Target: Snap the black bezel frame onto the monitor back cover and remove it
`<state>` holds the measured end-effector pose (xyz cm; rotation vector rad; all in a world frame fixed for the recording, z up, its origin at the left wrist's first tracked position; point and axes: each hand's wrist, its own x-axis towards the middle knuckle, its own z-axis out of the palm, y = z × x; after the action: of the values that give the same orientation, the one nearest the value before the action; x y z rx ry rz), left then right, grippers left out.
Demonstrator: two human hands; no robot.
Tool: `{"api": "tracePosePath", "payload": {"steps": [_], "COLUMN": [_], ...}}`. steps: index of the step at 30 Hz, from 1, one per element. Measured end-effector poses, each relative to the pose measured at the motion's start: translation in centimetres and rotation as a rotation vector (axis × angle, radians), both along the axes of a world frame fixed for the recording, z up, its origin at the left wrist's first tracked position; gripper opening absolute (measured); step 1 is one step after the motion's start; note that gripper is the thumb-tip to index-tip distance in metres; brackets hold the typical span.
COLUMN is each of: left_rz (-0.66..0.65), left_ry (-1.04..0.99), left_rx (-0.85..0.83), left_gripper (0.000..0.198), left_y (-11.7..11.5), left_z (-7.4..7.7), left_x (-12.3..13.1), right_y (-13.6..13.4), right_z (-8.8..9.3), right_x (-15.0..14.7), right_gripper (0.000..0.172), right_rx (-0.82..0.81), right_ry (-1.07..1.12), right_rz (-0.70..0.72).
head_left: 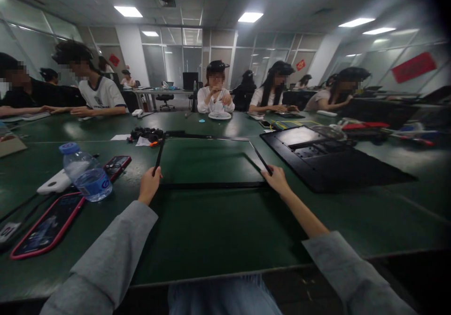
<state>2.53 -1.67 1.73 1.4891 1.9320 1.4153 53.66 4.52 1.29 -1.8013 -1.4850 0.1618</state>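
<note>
On the left, a red-edged phone (49,230) is being supported by the green table (218,240), and a partly filled bottle (92,181) is standing beside the phone's far end. One side of a thin black rectangular frame (211,185) is being grasped by the left hand (150,185). The frame is being held over the table, centrally; whether it is being rested there cannot be told. Its opposite side is being grasped by the right hand (276,181). Farther right, a broad black panel (352,167) is being supported by the table.
</note>
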Motion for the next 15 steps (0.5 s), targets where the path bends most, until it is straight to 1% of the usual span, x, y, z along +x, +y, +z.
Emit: {"api": "tracePosePath", "payload": {"steps": [1, 3, 6, 7, 9, 12, 15], "left_rz": [0.022, 0.051, 0.087, 0.104, 0.126, 0.12, 0.112], "left_ry": [0.054, 0.12, 0.17, 0.206, 0.309, 0.455, 0.505], "left_rx": [-0.013, -0.037, -0.052, -0.054, -0.057, -0.092, -0.116], "left_gripper": [0.035, 0.031, 0.019, 0.018, 0.023, 0.032, 0.037], "left_y": [-0.2, -0.5, -0.6, -0.6, -0.5, -0.1, 0.3], "left_z": [0.1, 0.4, 0.3, 0.2, -0.3, -1.0, -1.4], "left_x": [0.1, 0.2, 0.4, 0.4, 0.1, -0.3, -0.3], "right_y": [0.4, 1.1, 2.2, 2.4, 2.6, 2.6, 2.5], "right_z": [-1.0, -2.1, -2.5, -2.5, -2.6, -2.9, -3.0], "right_x": [0.3, 1.0, 1.9, 2.0, 2.0, 2.0, 2.0], "right_gripper": [0.041, 0.04, 0.036, 0.035, 0.034, 0.034, 0.034], "right_rx": [-0.026, -0.033, 0.025, 0.041, 0.05, 0.05, 0.068], "right_ry": [0.032, 0.054, -0.027, -0.055, -0.079, -0.079, -0.072], "right_rz": [0.016, 0.028, 0.06, 0.071, 0.076, 0.062, 0.066]}}
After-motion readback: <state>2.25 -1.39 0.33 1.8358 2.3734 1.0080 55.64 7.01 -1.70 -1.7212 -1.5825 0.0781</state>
